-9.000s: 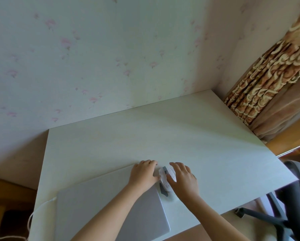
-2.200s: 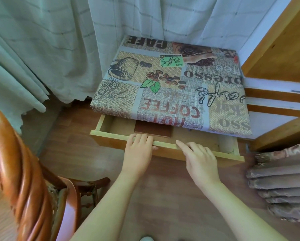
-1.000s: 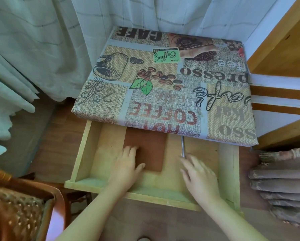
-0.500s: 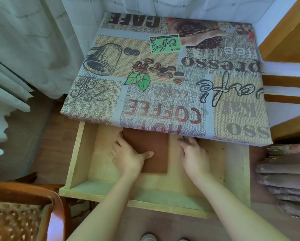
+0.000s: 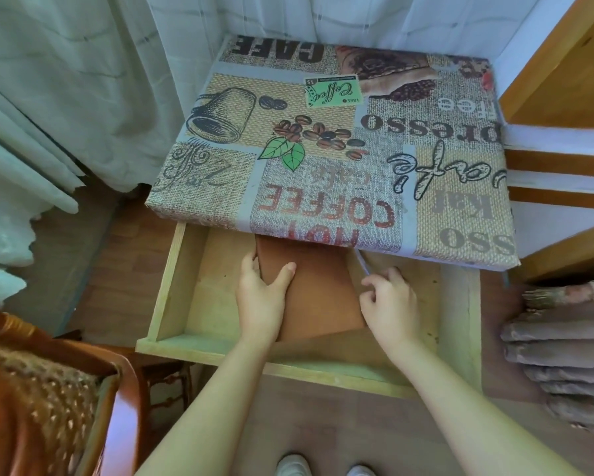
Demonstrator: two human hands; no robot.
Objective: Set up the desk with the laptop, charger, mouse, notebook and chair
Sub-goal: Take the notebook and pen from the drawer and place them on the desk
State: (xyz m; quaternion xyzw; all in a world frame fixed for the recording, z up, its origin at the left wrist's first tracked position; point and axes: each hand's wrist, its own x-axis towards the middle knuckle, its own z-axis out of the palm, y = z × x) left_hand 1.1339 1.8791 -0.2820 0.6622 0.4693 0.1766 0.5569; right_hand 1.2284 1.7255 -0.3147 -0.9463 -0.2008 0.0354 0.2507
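A brown notebook (image 5: 318, 286) lies in an open pale wooden drawer (image 5: 185, 290), its far end under the tabletop. My left hand (image 5: 261, 297) grips the notebook's left edge, thumb on the cover and fingers curled round the side. My right hand (image 5: 388, 304) is just right of the notebook, its curled fingers pinching the near end of a thin grey pen (image 5: 362, 264). The pen slants toward the back of the drawer.
The drawer belongs to a small table covered with a coffee-print cloth (image 5: 323, 149). A wooden chair with a woven seat (image 5: 48, 407) stands at the lower left. Pale curtains (image 5: 65, 97) hang behind, folded brown drapes (image 5: 563, 355) at the right, and wooden furniture (image 5: 563, 80) stands beyond.
The drawer was pulled out over the last two seconds. My left hand moved from lying on the notebook to gripping its left edge. My right hand curled round the pen.
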